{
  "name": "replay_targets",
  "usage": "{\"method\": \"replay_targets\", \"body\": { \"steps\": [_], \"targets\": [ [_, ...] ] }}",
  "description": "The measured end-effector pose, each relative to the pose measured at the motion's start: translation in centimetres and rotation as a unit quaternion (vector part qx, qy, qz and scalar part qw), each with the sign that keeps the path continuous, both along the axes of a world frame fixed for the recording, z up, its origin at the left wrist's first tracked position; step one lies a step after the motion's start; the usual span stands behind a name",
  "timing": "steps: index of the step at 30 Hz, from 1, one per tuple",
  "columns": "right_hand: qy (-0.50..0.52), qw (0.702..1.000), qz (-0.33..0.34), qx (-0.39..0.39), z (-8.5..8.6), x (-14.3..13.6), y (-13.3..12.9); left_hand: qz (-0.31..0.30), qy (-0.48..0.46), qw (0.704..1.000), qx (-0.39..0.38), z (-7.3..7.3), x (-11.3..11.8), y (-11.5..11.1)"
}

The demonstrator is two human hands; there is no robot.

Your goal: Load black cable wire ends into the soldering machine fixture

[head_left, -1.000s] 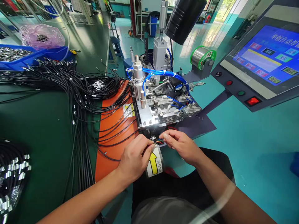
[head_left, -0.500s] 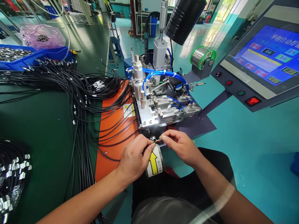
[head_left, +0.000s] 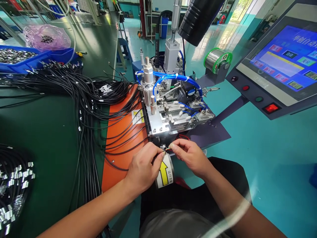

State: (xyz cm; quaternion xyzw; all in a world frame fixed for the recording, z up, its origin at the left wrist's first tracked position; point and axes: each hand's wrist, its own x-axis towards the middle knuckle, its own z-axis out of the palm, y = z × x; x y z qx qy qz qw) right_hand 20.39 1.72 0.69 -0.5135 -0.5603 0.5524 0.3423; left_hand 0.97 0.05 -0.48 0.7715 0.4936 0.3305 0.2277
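My left hand (head_left: 146, 165) pinches the end of a black cable (head_left: 116, 168), which runs off to the left over an orange surface (head_left: 119, 180). Thin coloured wires (head_left: 168, 149) stick out from that end. The thumb and forefinger of my right hand (head_left: 188, 155) are closed on these wires, their tips hidden by the fingers. Both hands are close together at the front of a metal machine (head_left: 160, 122) with blue air tubes. Just below my fingers is a curved white label with a yellow arrow (head_left: 163, 173).
Bundles of black cables (head_left: 86, 109) lie across the green table (head_left: 49, 132) at left. Blue bins (head_left: 58, 58) with small metal parts stand behind. A solder spool (head_left: 218, 61) sits right of the machine, and a control screen (head_left: 284, 62) rises at right.
The coloured wires between my hands look less spread, with more of them gathered at my right fingertips. My hands have hardly moved; the view has shifted slightly.
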Motion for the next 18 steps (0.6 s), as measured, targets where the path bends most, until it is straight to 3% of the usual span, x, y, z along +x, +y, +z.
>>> {"method": "replay_targets", "body": {
  "steps": [11,18],
  "targets": [
    [-0.081,0.995,0.000,0.063,-0.1,-0.4,0.1,0.004,0.014,1.000,0.005,-0.2,-0.1,0.1],
    [-0.091,0.993,-0.014,0.079,-0.7,-1.0,0.3,-0.003,0.030,0.999,-0.019,1.2,-0.3,0.7]
  ]
}}
